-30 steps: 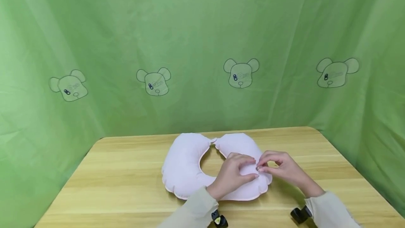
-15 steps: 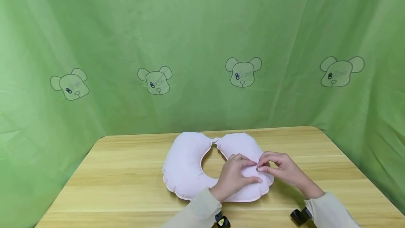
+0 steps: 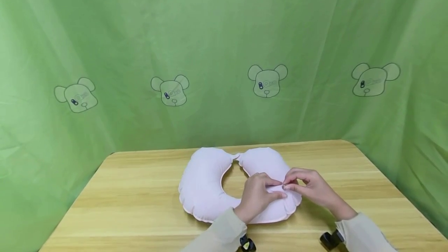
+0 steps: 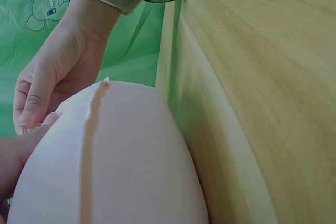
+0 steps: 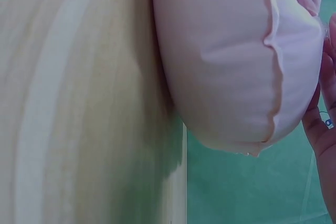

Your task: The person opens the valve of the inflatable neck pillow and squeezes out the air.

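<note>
A pale pink U-shaped neck pillow (image 3: 204, 189) lies on the wooden table, its two ends meeting at the far side. On its right arm, my left hand (image 3: 257, 194) pinches the fabric between thumb and forefinger. Close against those fingertips, my right hand (image 3: 313, 189) pinches a small clear piece that looks like an air valve (image 4: 31, 129). Fingers cover most of that piece. In the right wrist view the pillow's rounded, puffed-up side (image 5: 231, 66) and its seam fill the middle, with both hands at the right edge.
The wooden table (image 3: 133, 189) stretches out around the pillow. Behind it hangs a green curtain (image 3: 217, 30) printed with several bear heads. Black wrist cameras (image 3: 330, 240) sit at both beige sleeves.
My left forefinger and thumb have drawn closer together at the pillow's right arm. The right hand stays almost in place, still pinching the clear piece. The pillow has hardly moved.
</note>
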